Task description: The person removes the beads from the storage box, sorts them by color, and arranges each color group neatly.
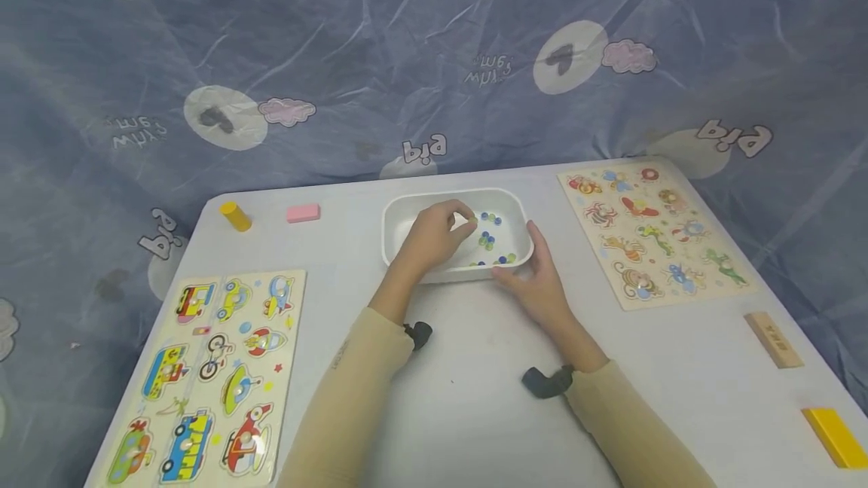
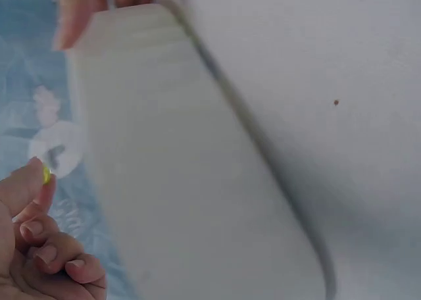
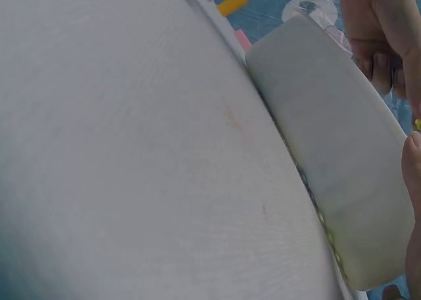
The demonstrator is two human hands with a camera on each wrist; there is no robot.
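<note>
A white plastic tub point(image 1: 461, 275) sits toward the far side of the table, with blue marbles point(image 1: 497, 221) and yellow-green ones on its floor. Over the tub, my left hand point(image 1: 434, 236) pinches a yellow-green marble point(image 2: 47, 174) between thumb and index fingertip. The other left fingers curl loosely, as the left wrist view shows. My right hand point(image 1: 539, 285) holds the tub's near right corner, thumb at the front rim and fingers along the right side. In the right wrist view the tub's front wall point(image 3: 329, 142) hides its inside.
A vehicle puzzle board point(image 1: 197, 390) lies at left and an insect puzzle board point(image 1: 654, 232) at right. Behind the first are a yellow cylinder point(image 1: 236, 216) and a pink block point(image 1: 303, 213). A wooden block point(image 1: 774, 340) and a yellow block point(image 1: 835, 437) lie near the right edge.
</note>
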